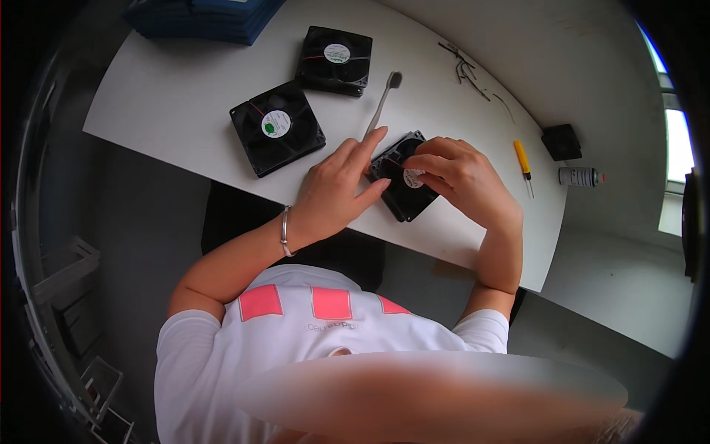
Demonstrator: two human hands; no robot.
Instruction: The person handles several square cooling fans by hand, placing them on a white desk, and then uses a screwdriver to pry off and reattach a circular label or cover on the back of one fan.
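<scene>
A square black cooling fan [405, 203] with a pale round label lies near the table's front edge, between my hands. My left hand [333, 185] grips it at its left side, thumb reaching over the frame and index finger stretched along the far left corner. Above the fan's hub, the fingers of my right hand [462, 177] are pinched together; whatever is between them is too small or hidden to tell. Just beyond my left fingertips lies a toothbrush-like brush [384, 96] with dark bristles and a pale handle.
Two more black fans, a nearer one [251, 133] and a farther one [314, 55], sit to the left. Blue stacked material [200, 22] is at the far left. Cut dark wires [466, 72], a yellow-handled screwdriver [523, 159], a spray can [577, 176] and a black box [560, 142] are rightward.
</scene>
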